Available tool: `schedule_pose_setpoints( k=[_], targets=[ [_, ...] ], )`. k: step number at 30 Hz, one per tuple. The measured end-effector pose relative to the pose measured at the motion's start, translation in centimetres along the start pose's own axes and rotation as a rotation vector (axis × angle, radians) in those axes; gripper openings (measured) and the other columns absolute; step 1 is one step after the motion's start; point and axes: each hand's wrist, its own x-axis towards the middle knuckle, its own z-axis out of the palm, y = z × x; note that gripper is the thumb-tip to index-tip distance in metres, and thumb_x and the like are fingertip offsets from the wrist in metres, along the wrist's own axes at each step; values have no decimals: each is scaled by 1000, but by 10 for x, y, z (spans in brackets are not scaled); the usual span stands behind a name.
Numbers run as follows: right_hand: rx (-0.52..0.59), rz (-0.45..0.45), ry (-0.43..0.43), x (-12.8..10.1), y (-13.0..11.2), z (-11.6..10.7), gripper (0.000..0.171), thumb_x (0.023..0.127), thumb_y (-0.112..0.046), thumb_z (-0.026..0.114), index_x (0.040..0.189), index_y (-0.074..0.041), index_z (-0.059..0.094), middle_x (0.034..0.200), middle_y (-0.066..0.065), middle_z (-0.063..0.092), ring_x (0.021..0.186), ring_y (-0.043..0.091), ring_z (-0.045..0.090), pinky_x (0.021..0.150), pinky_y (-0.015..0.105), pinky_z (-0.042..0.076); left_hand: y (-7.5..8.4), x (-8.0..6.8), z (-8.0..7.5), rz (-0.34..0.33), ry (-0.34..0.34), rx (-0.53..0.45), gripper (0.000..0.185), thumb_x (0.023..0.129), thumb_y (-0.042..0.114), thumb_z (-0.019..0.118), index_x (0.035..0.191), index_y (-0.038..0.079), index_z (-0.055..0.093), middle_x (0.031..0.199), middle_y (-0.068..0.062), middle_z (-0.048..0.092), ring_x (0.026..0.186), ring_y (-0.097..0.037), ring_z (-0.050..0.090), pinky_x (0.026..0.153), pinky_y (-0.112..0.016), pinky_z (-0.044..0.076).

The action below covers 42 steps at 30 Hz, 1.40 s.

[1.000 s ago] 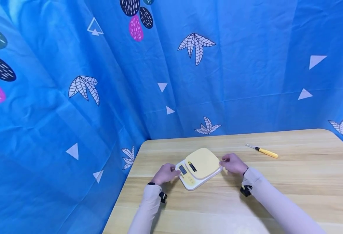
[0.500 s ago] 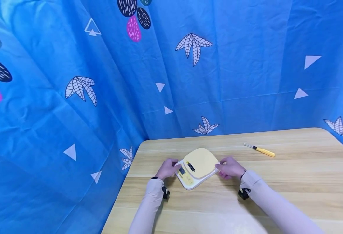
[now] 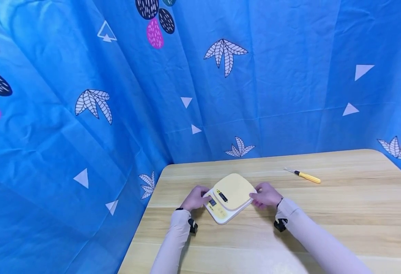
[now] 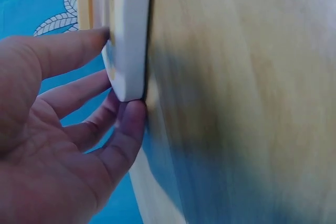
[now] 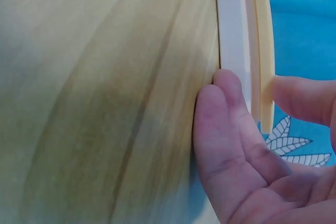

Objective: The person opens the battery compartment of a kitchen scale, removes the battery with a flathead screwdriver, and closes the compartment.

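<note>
A kitchen scale with a white base and a yellow top plate lies on the wooden table, its display towards the left. My left hand grips its left corner. In the left wrist view the thumb lies on top of the scale and the fingers curl under its edge. My right hand holds the right side. In the right wrist view the fingers press at the base of the scale and the thumb reaches over the yellow plate.
A screwdriver with a yellow handle lies on the table towards the back right. A blue patterned cloth hangs close behind and to the left of the table. The table's left edge is near my left forearm.
Both hands have closed in on the scale's sides; the right hand slid left onto its edge. The scale has shifted slightly left.
</note>
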Motion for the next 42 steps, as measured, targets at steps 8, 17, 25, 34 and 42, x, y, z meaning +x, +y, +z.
schedule_pose_setpoints(
  k=[8, 17, 25, 34, 42],
  targets=[
    [-18, -15, -42, 1, -1, -9, 39, 99, -10, 63, 126, 17, 55, 86, 20, 74, 69, 22, 72, 63, 34, 66, 8, -15, 0, -35, -21, 22, 30, 98, 16, 70, 124, 1, 72, 101, -10, 74, 78, -15, 60, 62, -21, 49],
    [-63, -42, -24, 5, 5, -22, 43, 101, -7, 59, 132, 21, 51, 81, 18, 72, 66, 17, 67, 58, 29, 62, 25, -29, 11, -21, -60, 23, 32, 95, 16, 73, 122, -1, 72, 100, -10, 75, 78, -13, 61, 63, -20, 51],
    [-63, -28, -25, 9, 9, -40, 46, 103, -8, 57, 136, 22, 49, 79, 15, 71, 65, 14, 65, 59, 28, 62, 41, -33, 26, -38, -103, -5, 26, 94, 17, 75, 116, 3, 75, 85, -2, 70, 61, -8, 52, 47, -18, 42],
    [-120, -61, 9, 16, 17, -54, 43, 103, -8, 56, 133, 22, 53, 68, 8, 67, 58, 9, 59, 55, 23, 57, 56, -37, 44, -15, -143, -53, 6, 93, 12, 75, 93, 6, 72, 69, 3, 54, 50, -6, 47, 41, -15, 39],
    [-193, -71, 59, 21, 23, -63, 32, 104, -12, 55, 114, 14, 71, 64, 6, 65, 56, 11, 58, 52, 21, 50, 70, -40, 59, 39, -164, -78, 10, 93, 9, 75, 91, 6, 66, 68, 4, 51, 50, -5, 47, 41, -15, 38]
  ],
)
